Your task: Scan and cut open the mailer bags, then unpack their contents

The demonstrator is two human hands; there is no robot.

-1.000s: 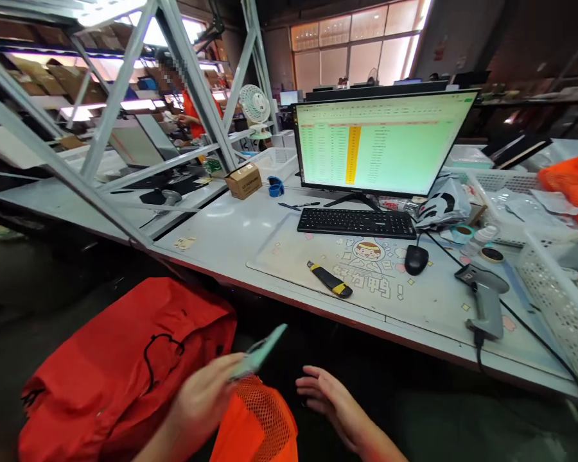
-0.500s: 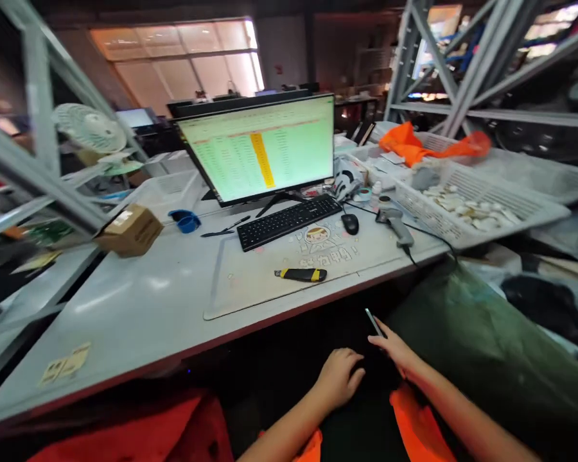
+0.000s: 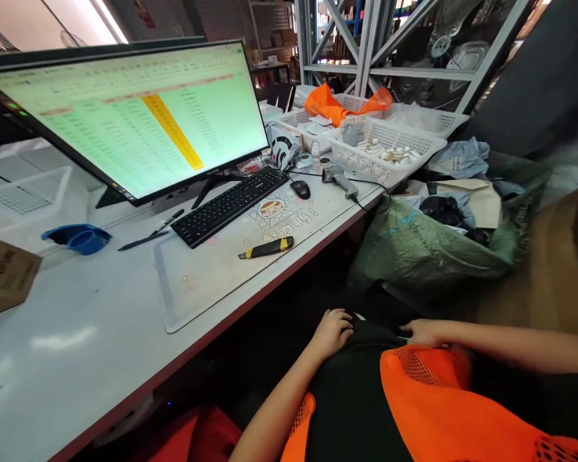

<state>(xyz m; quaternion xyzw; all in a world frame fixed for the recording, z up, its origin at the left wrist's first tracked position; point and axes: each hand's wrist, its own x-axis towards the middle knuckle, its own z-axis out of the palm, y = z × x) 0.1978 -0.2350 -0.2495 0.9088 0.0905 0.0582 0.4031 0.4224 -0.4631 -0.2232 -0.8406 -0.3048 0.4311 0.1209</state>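
Note:
Both hands rest low on my lap, on black cloth (image 3: 351,385) under an orange mesh vest (image 3: 428,410). My left hand (image 3: 334,331) lies with its fingers curled against the black cloth, a thin pale edge just past its fingertips. My right hand (image 3: 426,332) lies flat-backed with its fingers pressed together, their tips over a small dark thing that I cannot make out. The nearest desk item is a yellow-and-black utility knife (image 3: 266,248) on the desk mat (image 3: 207,276).
A white desk (image 3: 77,359) holds a monitor (image 3: 130,122), keyboard (image 3: 228,205), mouse (image 3: 300,188), barcode scanner (image 3: 340,179), pen (image 3: 142,240), blue tape holder (image 3: 79,237) and cardboard box (image 3: 2,276). White baskets (image 3: 380,151) and a green sack (image 3: 428,244) stand to the right.
My view swung right and closer to the desk. The phone went from my left hand to my right, and both hands sank onto my lap; the phone is no longer plainly visible.

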